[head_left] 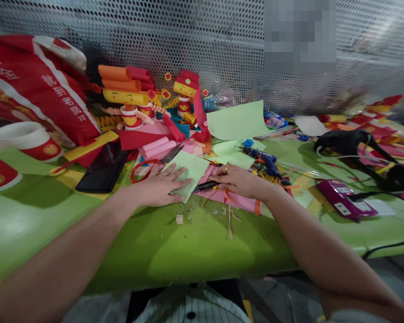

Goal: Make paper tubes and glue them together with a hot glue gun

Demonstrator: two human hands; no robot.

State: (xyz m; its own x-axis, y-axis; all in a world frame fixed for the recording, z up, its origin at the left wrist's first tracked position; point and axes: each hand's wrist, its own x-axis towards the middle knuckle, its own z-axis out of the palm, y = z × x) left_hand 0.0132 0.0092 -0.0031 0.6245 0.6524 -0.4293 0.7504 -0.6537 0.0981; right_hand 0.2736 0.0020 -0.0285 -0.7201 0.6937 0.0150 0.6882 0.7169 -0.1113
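My left hand [161, 185] lies flat with fingers spread on a small light green paper sheet [187, 167]. Just beyond that hand are scissors [139, 171] with red handles, their blades partly under the sheet. My right hand [240, 180] rests on the heap of paper scraps, fingers stretched to the left. By its fingertips lies a slim black object [207, 185], whose kind I cannot make out. Pink paper [242, 200] spreads beneath the right hand. A blue glue gun [264, 160] sits just past the right wrist.
Paper figures [129, 117] stand at the back, near a larger green sheet [237, 121]. Leftward are a phone [103, 167], paper cups [30, 140] and a red bag [43, 85]. A purple power strip [345, 198] with a black cable and a black strapped device [366, 157] lie right.
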